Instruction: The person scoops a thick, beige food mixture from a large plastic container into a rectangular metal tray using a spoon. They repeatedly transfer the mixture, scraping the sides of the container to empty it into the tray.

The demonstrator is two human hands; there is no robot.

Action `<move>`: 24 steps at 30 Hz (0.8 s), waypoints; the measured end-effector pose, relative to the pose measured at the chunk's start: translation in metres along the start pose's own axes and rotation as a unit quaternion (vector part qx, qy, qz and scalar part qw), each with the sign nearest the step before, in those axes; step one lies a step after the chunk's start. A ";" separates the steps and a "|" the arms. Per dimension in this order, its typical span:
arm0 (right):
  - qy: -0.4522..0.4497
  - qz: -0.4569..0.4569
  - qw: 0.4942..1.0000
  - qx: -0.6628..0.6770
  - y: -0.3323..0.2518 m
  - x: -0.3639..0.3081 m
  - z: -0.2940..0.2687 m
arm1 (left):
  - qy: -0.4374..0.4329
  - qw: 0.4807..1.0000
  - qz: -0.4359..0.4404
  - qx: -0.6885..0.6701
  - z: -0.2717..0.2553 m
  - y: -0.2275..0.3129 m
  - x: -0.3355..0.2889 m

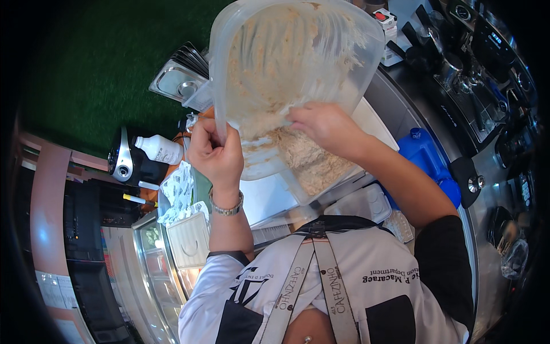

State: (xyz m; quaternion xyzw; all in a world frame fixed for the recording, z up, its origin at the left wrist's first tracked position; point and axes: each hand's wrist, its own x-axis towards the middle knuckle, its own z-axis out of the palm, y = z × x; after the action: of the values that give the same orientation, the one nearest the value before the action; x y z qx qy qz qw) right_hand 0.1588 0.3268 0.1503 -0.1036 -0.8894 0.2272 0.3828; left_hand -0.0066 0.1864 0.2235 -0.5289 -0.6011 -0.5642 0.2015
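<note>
A large translucent plastic tub (220,51) is tipped up in front of me, its inside smeared with sticky beige dough. My left hand (217,152) is closed around the tub's left rim. My right hand (327,127) reaches in at the tub's lower edge, fingers curled and pressed together just above the dough. Whatever those fingers hold, if anything, is hidden. A lumpy mass of dough (315,163) lies under the right hand in a smaller clear rectangular container (305,199). The tub's lower edge overlaps this container, so I cannot tell exactly where they touch.
On the left stand a white bottle (160,150), a black-and-silver appliance (121,166) and stacked metal lids (177,80). A blue jug (427,157) is beside my right forearm. Coffee equipment (470,86) fills the right counter. A clear plastic lid (358,203) lies close to my body.
</note>
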 end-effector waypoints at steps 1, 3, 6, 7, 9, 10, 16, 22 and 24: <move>-0.021 -0.004 1.000 -0.002 0.000 0.001 0.003 | -0.002 1.000 0.010 0.010 0.000 0.000 0.001; -0.060 0.010 0.998 -0.017 0.001 -0.004 -0.002 | -0.007 0.999 0.029 0.030 -0.001 -0.001 0.002; -0.109 0.040 0.992 -0.058 -0.004 -0.011 -0.028 | -0.002 1.000 0.007 0.016 -0.009 -0.005 -0.001; -0.114 0.045 0.989 -0.077 -0.008 -0.009 -0.037 | -0.003 1.000 0.008 0.016 -0.010 -0.005 -0.002; -0.092 0.033 0.991 -0.087 -0.012 -0.002 -0.036 | -0.006 1.000 0.012 0.016 -0.012 -0.005 -0.003; -0.062 0.018 0.995 -0.078 -0.014 0.005 -0.024 | -0.006 1.000 0.016 0.013 -0.010 -0.004 -0.003; -0.010 -0.058 0.991 -0.122 -0.004 0.000 0.009 | -0.009 1.000 0.010 -0.003 -0.011 -0.006 -0.005; -0.067 0.036 0.980 -0.183 -0.013 0.000 -0.024 | 0.008 1.000 0.004 0.014 -0.016 -0.011 -0.007; -0.039 0.024 0.982 -0.185 -0.015 0.006 -0.021 | -0.003 1.000 0.007 0.003 -0.013 -0.003 -0.007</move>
State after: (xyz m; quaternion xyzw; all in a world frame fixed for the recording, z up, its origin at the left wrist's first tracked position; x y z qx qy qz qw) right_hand 0.1697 0.3229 0.1735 -0.1853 -0.9277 0.0714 0.3162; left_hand -0.0113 0.1724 0.2194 -0.5341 -0.5998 -0.5594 0.2051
